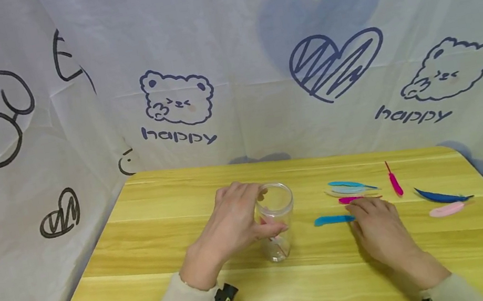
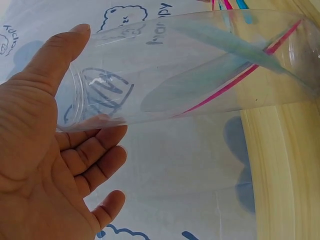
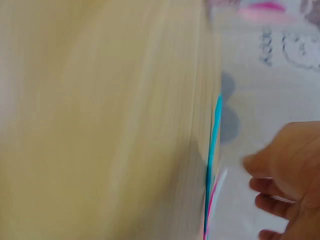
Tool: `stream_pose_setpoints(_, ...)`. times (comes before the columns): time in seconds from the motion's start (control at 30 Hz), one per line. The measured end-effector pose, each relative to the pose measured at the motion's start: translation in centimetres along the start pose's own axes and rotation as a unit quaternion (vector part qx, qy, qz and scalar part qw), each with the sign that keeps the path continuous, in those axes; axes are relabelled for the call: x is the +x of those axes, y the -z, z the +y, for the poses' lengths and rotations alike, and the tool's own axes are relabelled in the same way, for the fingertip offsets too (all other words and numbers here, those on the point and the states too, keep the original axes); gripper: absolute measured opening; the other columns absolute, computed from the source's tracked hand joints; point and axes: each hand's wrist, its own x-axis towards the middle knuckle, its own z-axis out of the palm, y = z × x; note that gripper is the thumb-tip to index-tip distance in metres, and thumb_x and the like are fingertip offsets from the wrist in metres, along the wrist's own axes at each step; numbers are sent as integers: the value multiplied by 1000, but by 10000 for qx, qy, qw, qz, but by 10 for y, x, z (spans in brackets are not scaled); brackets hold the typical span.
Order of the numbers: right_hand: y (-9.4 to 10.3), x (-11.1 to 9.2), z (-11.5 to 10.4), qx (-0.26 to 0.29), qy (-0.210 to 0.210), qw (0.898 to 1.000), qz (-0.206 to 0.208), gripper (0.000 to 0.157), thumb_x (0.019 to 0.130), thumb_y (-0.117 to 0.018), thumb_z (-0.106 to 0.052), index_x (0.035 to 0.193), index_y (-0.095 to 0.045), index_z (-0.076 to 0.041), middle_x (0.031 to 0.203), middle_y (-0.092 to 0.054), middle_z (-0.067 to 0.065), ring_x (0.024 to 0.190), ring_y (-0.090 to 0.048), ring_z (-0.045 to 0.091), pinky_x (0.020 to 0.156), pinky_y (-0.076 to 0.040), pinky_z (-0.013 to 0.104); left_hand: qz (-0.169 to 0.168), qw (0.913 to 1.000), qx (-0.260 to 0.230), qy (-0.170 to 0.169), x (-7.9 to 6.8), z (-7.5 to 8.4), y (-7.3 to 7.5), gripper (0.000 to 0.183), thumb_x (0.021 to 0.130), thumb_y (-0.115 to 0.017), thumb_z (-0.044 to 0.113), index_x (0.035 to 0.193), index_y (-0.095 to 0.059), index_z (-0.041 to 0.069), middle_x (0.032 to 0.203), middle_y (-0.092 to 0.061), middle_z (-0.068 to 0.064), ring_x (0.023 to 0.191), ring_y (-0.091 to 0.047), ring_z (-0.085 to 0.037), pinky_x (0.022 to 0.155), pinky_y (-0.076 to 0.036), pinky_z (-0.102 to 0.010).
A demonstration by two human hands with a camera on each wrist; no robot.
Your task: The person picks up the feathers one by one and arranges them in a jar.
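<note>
A clear plastic jar stands on the table, its round mouth facing up. My left hand grips the jar near its mouth, thumb on one side and fingers on the other. Inside, the left wrist view shows pale feathers and a thin magenta one. My right hand hovers by the right end of a bright blue feather. In the right wrist view its loosely bent fingers hold nothing, and the blue feather lies apart from them.
Behind the right hand lie a magenta feather, a pale feather and another blue one. Further right are a magenta feather, a dark blue one and a pink one. Printed white cloth hangs behind the wooden table.
</note>
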Motion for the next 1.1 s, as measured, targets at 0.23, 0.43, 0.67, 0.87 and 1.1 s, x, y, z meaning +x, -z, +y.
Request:
stream_pose_setpoints(0.23,0,11,23,-265,329,9975,571,16,90,-79,-4,104,-74,-4,107,-72,14,107,-62,41,89,-45,63,49,10000,44,-13,-1,-1,0,74,79,-87,60,131,-67,12,113,-71,2,115,-62,-24,104,-41,-46)
stream_pose_setpoints(0.43,-7,17,29,-287,419,9984,255,8,93,-78,-10,99,-72,-9,103,-71,9,105,-61,37,87,-42,58,62,10000,1,-50,-2,-1,0,74,80,-87,59,132,-67,11,113,-71,2,114,-62,-24,102,-40,-46)
stream_pose_setpoints(0.67,-15,20,34,-433,338,9985,-42,9,95,-77,-14,89,-69,-13,95,-69,6,98,-60,35,82,-43,56,24,10000,-4,-45,-1,0,-2,74,79,-88,60,132,-67,11,114,-71,2,114,-62,-23,102,-40,-45)
stream_pose_setpoints(0.87,-16,23,36,-359,263,9986,-275,11,94,-79,-15,89,-70,-13,94,-68,5,96,-60,35,81,-44,58,69,9999,14,-83,-2,0,-2,74,79,-88,59,130,-67,11,113,-71,2,112,-61,-22,100,-39,-44)
stream_pose_setpoints(1.1,-10,28,33,-304,157,9966,-748,15,96,-77,-15,84,-67,-17,83,-67,-3,80,-59,27,79,-42,57,95,9999,-8,-101,-2,0,-3,73,79,-87,59,131,-67,11,113,-70,3,112,-61,-22,101,-40,-45)
